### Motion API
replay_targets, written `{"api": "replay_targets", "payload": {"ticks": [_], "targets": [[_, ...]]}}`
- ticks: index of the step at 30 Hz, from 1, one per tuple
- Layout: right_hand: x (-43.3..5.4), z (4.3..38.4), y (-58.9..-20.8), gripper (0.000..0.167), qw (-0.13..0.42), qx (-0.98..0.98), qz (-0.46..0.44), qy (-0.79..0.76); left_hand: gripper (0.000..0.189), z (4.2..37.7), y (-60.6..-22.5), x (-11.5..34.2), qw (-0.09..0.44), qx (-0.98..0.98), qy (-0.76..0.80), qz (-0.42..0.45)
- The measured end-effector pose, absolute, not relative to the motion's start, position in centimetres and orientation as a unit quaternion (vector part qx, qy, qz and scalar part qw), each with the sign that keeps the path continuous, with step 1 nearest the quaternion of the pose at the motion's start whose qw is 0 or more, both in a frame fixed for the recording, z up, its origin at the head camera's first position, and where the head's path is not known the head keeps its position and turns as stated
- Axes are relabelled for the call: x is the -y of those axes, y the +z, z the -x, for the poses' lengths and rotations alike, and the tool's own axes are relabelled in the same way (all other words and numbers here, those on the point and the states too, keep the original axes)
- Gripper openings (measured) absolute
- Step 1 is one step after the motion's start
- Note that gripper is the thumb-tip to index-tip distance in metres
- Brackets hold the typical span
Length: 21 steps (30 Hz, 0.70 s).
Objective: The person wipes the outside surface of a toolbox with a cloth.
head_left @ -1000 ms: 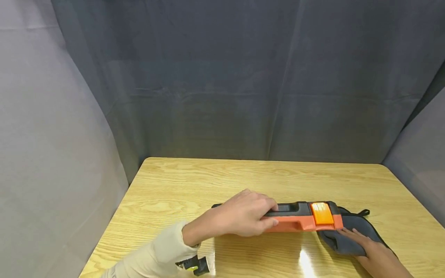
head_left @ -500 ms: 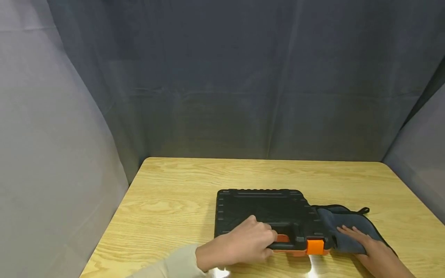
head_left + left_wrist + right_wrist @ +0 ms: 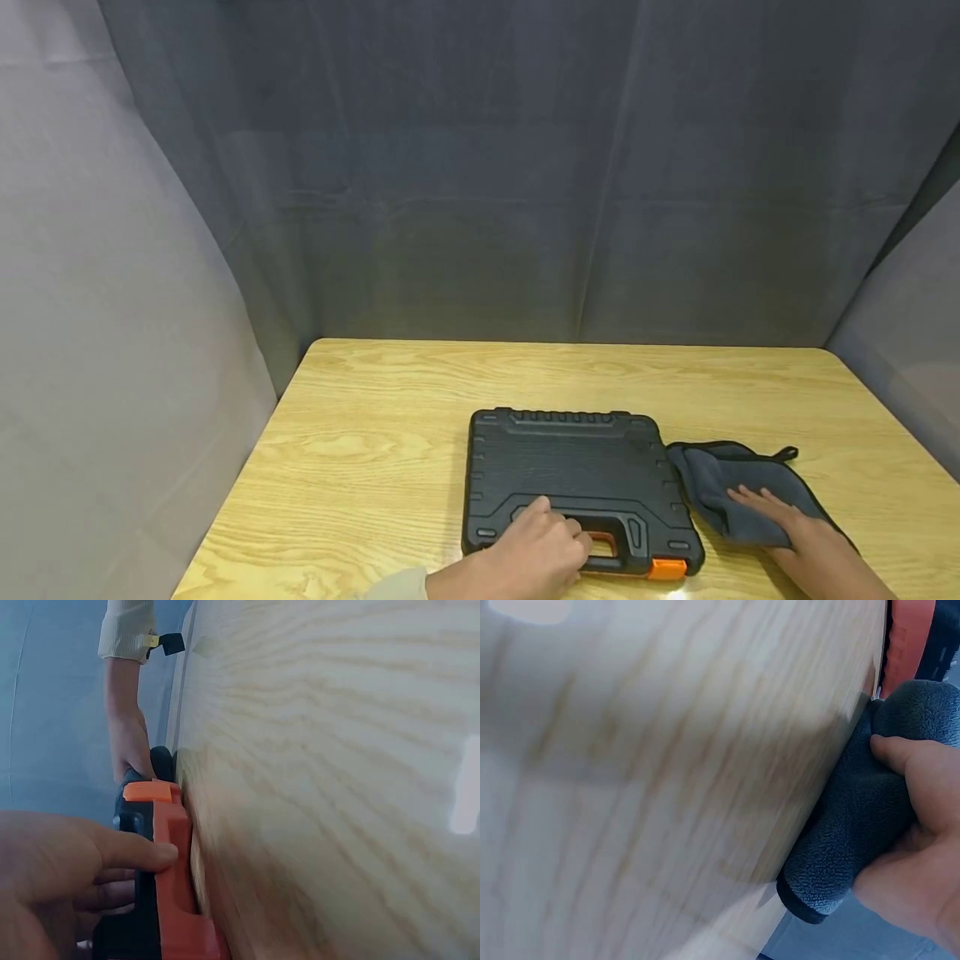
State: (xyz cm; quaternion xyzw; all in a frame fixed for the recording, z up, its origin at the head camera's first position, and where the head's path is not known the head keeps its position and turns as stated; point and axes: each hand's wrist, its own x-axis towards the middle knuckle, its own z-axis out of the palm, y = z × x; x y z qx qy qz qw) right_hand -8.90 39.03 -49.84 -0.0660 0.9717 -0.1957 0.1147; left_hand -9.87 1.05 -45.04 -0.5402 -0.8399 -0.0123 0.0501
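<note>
A black plastic tool case [image 3: 562, 467] with an orange latch [image 3: 667, 569] and an orange-red lower half [image 3: 174, 877] lies flat on the table. My left hand [image 3: 536, 550] grips its handle at the near edge; in the left wrist view the thumb lies on the orange-red side while the fingers curl round the black part. To the right of the case is a folded dark grey cloth [image 3: 708, 483] with black edging and a small loop. My right hand [image 3: 802, 542] rests on this cloth, fingers extended. The right wrist view shows the thumb against its fuzzy folded edge.
The table [image 3: 360, 450] is light wood with rounded far corners. A dark grey curtain [image 3: 450, 208] hangs behind it, and paler grey cloth walls [image 3: 127, 333] stand at the left and right.
The case was standing on edge, handle up; my left hand has brought the handle down toward me, and the case now lies flat. My right hand has stayed on the cloth.
</note>
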Motion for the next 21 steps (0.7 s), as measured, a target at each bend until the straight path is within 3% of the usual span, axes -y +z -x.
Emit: {"api": "replay_targets", "payload": {"ticks": [4,7,11,21], "targets": [[-39.0,8.7,-49.8,0.073,0.105,-0.972,0.071,-0.195,0.014,10.3,-44.9,-0.6,0.036,0.851,-0.119,0.51],[-39.0,8.5,-49.9,0.073,0.076,-0.976,0.085,-0.187,0.014,11.1,-44.8,0.0,0.095,0.862,-0.195,0.459],[-39.1,8.5,-50.0,0.072,0.048,-0.979,0.098,-0.172,0.029,12.5,-45.1,1.2,0.169,0.884,-0.208,0.383],[-38.9,8.3,-49.9,0.073,0.064,-0.978,0.09,-0.179,0.037,14.1,-46.6,4.2,0.129,0.921,-0.233,0.284]]}}
